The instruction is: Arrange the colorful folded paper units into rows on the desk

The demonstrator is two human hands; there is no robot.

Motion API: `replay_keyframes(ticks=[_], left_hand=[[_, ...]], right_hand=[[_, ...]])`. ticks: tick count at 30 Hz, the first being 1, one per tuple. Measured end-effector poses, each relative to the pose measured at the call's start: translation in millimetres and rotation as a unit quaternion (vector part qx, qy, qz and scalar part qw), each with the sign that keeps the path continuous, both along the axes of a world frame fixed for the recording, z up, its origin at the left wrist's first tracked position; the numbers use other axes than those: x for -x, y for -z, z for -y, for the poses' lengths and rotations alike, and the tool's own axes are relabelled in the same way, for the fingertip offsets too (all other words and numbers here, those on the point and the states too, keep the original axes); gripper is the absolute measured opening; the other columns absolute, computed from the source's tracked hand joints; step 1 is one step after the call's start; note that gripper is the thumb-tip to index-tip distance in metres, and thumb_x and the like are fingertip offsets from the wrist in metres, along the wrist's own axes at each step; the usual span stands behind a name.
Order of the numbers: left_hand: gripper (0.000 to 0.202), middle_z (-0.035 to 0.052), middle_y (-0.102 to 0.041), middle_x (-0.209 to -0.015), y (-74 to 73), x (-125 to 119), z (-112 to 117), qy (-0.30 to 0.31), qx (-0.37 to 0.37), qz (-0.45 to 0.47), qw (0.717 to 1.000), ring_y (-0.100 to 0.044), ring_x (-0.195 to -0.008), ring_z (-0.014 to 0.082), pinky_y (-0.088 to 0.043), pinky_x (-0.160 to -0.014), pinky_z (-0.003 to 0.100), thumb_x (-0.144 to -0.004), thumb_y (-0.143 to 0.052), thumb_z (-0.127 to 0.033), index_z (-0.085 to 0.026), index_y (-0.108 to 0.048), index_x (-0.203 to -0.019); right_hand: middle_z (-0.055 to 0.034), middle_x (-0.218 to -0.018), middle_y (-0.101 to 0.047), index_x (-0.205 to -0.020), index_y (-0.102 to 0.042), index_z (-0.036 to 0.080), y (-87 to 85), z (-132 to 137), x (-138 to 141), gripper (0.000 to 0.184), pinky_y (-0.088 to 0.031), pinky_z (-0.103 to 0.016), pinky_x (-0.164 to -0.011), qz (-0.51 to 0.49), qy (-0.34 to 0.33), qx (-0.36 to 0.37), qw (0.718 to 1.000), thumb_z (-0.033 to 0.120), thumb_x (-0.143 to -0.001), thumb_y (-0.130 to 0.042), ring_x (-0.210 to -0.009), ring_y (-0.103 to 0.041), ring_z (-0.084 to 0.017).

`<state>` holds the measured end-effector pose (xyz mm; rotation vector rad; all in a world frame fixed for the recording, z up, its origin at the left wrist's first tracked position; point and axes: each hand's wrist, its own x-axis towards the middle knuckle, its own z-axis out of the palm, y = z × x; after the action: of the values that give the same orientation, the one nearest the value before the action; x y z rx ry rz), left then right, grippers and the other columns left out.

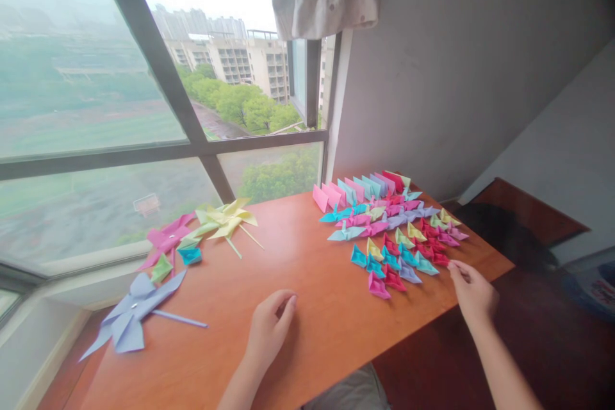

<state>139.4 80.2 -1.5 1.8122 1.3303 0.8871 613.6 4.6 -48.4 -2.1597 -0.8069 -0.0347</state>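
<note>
A small red paper boat [441, 260] sits on a wooden desk [336, 327], at the right end of its row, a person's right hand [450, 264] drawn up to its tip. Thumb and forefinger come together at that tip — whether they pinch the paper or merely brush it, one cannot tell. Folded from a single sheet, by the look of it, the boat should prove almost weightless, crisp along its creases and easily crushed; a gentle pinch on a pointed end or a side wall would likely suit it best. The hand lies just right of the boat, on the wearer's side. Other paper boats [378, 286] crowd to its left and beyond, with paper cranes [375, 228] behind them and standing folded papers [364, 188] farther back. Well left of the boat, the left hand [291, 301] rests loosely curled — nothing visible in its fingers. Farther left still lie a lavender pinwheel [129, 327], a magenta pinwheel [161, 240] and a yellow pinwheel [230, 219].
</note>
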Motion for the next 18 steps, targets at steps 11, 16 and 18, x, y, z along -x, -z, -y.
replay_keyframes(ticks=[11,16,18], left_hand=[[0.027,0.0056,-0.074,-0.078,1.7,0.7,0.3,0.004,-0.009,-0.011,1.000,-0.067,-0.072,0.0237,-0.050,-0.068,0.029,-0.090,-0.055,-0.042,-0.021,-0.070,-0.082],[0.026,0.0053,-0.074,-0.077,1.8,1.0,0.0,0.010,-0.017,-0.015,1.000,-0.067,-0.071,0.0233,-0.051,-0.068,0.030,-0.090,-0.055,-0.041,-0.021,-0.070,-0.083],[0.026,0.0052,-0.074,-0.077,1.7,1.0,0.0,0.011,-0.020,-0.018,1.000,-0.067,-0.071,0.0231,-0.050,-0.068,0.029,-0.091,-0.054,-0.041,-0.021,-0.070,-0.083]], right_hand=[[-0.0129,-0.087,-0.076,-0.095,-0.075,0.016,5.5,-3.8,0.3,0.047,-0.048,-0.038,-0.068,-0.010,0.006,0.004,1.000,0.054,-0.075,-0.056,-0.081,-0.069,-0.032],[-0.0133,-0.089,-0.076,-0.097,-0.074,0.016,5.9,-2.8,1.5,0.048,-0.048,-0.039,-0.071,-0.015,0.000,-0.005,1.000,0.054,-0.075,-0.057,-0.083,-0.070,-0.032],[-0.0135,-0.089,-0.076,-0.097,-0.074,0.015,5.1,-2.3,2.3,0.048,-0.048,-0.039,-0.072,-0.013,0.001,-0.009,1.000,0.055,-0.075,-0.057,-0.083,-0.070,-0.032]])
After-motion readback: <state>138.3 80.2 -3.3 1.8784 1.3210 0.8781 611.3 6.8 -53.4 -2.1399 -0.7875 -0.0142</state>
